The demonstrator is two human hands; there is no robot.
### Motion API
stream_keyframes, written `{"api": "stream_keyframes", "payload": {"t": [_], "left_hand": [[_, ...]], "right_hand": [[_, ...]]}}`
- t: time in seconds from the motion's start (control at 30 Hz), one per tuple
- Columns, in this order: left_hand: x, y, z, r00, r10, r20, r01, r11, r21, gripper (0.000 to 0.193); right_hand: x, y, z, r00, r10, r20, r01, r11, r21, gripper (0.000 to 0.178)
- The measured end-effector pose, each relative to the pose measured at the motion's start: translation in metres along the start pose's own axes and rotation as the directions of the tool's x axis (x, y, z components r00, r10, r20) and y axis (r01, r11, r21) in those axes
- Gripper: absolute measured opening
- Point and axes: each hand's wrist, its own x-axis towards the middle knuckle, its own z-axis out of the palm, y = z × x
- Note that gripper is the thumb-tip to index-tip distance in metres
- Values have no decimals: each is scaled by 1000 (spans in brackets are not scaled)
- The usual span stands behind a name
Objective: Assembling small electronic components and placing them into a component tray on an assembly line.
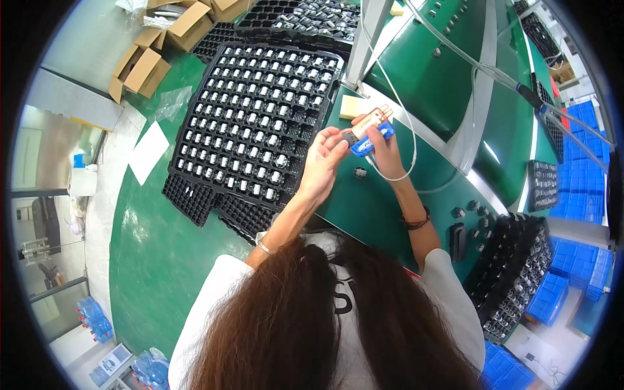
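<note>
In front of me, above the green table, my right hand [385,151] is wrapped round a blue handheld tool [373,142] with a pale, copper-edged upper part and prongs at its far end. A thin white hose loops down close by this hand. My left hand [325,156] pinches a small dark part [350,138] against the tool's left end; its exact kind is partly hidden by the fingers. Below the tool, a small dark-and-silver cylindrical part [359,172] lies on the table. To the left is a black tray [300,140] holding rows of small silver cylindrical parts, with some bare pockets along its right side.
More black trays [312,19] of parts stand behind, and a stack [510,273] sits at the right. Loose parts [478,211] lie near that stack. A metal post [367,45] rises beside a green conveyor belt [429,81]. Cardboard boxes [146,73] are at the far left, blue crates [578,195] far right.
</note>
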Motion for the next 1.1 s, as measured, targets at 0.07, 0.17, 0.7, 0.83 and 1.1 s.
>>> {"api": "stream_keyframes", "payload": {"t": [0.07,0.17,0.7,0.83,1.1], "left_hand": [[1,0,2,1000,-14,-13,13,997,-71,30],[0,4,4,1000,7,-10,-8,994,-108,25],[-5,10,8,1000,9,16,-11,990,143,43],[-2,6,-1,965,260,-37,-215,864,456,43],[-17,-8,2,872,127,472,-488,158,859,40]], "right_hand": [[-2,9,-7,998,3,-63,-2,1000,12,24],[0,-2,-9,985,-1,-172,8,999,44,24],[-1,8,-3,998,-50,-44,52,997,57,20],[27,8,-37,968,-211,-138,136,898,-419,21],[42,1,-39,971,-210,-115,10,515,-857,47]]}}
